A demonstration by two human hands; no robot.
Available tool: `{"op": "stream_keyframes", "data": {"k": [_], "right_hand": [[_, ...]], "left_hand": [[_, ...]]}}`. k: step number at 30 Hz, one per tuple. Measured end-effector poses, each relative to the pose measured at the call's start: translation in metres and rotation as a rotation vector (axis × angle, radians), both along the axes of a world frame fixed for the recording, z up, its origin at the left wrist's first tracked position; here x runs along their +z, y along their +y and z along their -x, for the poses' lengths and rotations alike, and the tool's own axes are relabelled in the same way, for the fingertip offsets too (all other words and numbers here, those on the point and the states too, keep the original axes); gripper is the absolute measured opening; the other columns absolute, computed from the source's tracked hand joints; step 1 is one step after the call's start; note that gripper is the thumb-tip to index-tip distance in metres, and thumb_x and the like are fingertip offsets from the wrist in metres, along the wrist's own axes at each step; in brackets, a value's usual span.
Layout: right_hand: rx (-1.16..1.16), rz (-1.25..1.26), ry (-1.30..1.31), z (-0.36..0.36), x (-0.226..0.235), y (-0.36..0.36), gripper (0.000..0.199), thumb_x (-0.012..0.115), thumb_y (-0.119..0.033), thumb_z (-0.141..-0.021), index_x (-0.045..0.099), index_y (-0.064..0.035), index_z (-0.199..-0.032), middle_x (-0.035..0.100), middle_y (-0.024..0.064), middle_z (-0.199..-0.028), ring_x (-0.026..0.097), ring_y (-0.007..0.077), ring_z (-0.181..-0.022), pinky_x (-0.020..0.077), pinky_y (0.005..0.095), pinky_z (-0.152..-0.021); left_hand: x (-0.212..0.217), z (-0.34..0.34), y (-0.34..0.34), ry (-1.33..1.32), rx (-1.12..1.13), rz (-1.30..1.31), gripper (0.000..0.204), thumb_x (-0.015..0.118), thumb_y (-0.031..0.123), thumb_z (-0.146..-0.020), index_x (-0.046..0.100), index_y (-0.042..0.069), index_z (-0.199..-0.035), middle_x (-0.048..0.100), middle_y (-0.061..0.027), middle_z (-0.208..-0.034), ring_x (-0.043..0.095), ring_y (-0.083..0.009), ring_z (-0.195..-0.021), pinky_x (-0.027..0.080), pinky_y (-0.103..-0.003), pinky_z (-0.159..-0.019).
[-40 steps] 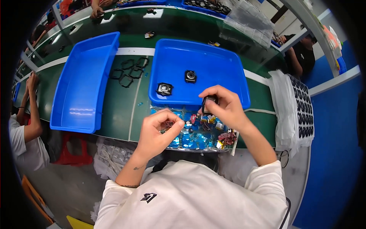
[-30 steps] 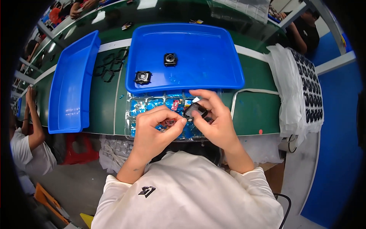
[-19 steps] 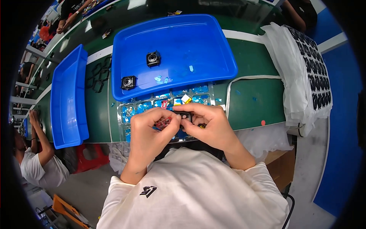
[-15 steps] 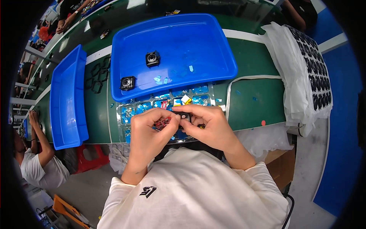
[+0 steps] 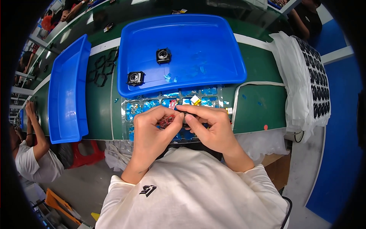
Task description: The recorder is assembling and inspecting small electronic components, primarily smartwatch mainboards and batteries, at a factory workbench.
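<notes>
Drawn together from farther apart a second ago; clasping red parts (image 5: 166, 121) in the left grip (image 5: 154, 124), a black case (image 5: 185, 121) in the right grip (image 5: 211, 124); allowing two-handed work.

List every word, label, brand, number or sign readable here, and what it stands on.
No text reads clearly enough to quote.
White shirt: angular black emblem, not a plain word.
Black shirt, upper right: pale mark, too small.
Watch cases: any markings too small.
Red parts in the left hand: any print too small.
</notes>
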State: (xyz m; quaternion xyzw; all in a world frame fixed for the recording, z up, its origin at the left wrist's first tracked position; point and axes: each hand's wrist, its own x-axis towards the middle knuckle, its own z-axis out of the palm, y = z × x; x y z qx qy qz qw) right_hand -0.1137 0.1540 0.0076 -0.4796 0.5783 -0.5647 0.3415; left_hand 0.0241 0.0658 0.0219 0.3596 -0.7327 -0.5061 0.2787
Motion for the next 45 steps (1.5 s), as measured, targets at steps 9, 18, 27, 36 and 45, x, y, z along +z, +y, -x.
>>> {"op": "stream_keyframes", "data": {"k": [9, 18, 27, 36, 45], "right_hand": [[-0.127, 0.055, -0.146, 0.001, -0.003, -0.002, 0.020, 0.059, 0.001, -0.085, 0.066, 0.0022, -0.104, 0.068, 0.0093, -0.088, 0.064, 0.0091, -0.073, 0.0526, 0.0204, -0.061], [-0.142, 0.147, 0.112, 0.001, -0.005, -0.003, 0.021, 0.063, 0.003, -0.080, 0.066, 0.0031, -0.101, 0.068, 0.0105, -0.092, 0.065, 0.0104, -0.073, 0.0504, 0.0193, -0.060], [-0.129, 0.152, 0.125, -0.005, 0.005, 0.006, 0.021, 0.075, -0.004, -0.075, 0.067, 0.0023, -0.093, 0.070, 0.0110, -0.089, 0.068, 0.0126, -0.073, 0.0527, 0.0208, -0.064], [-0.024, 0.120, 0.054, 0.092, 0.065, -0.047, 0.008, 0.065, -0.003, -0.083, 0.065, 0.0021, -0.089, 0.068, 0.0102, -0.084, 0.066, 0.0139, -0.075, 0.0528, 0.0255, -0.067], [-0.801, 0.011, 0.097, 0.374, -0.042, -0.182, 0.023, 0.070, -0.017, -0.071, 0.070, 0.0031, -0.082, 0.069, 0.0103, -0.079, 0.065, 0.0191, -0.070, 0.0481, 0.0314, -0.068]], "left_hand": [[-0.004, -0.011, 0.003, 0.190, -0.023, -0.250, 0.010, 0.070, 0.004, -0.081, 0.067, -0.005, -0.084, 0.068, -0.0081, -0.077, 0.066, -0.0104, -0.068, 0.052, -0.021, -0.060], [-0.009, -0.012, 0.002, 0.353, -0.102, -0.541, 0.010, 0.068, 0.005, -0.083, 0.066, -0.005, -0.083, 0.065, -0.0068, -0.076, 0.062, -0.0106, -0.067, 0.054, -0.022, -0.061], [-0.003, -0.009, 0.005, 0.366, 0.009, -0.601, 0.032, 0.071, -0.002, -0.078, 0.040, 0.006, -0.076, 0.064, -0.0097, -0.071, 0.063, -0.0109, -0.063, 0.053, -0.021, -0.053], [0.003, -0.063, 0.009, 0.338, -0.429, -0.562, 0.015, 0.073, 0.005, -0.079, 0.059, 0.001, -0.084, 0.064, -0.0029, -0.075, 0.059, -0.0067, -0.068, 0.047, -0.021, -0.060], [-0.074, -0.127, 0.018, -0.257, -0.546, -0.297, 0.028, 0.065, 0.029, -0.087, 0.067, 0.007, -0.103, 0.066, -0.0011, -0.078, 0.058, -0.0070, -0.070, 0.048, -0.023, -0.065]]}}
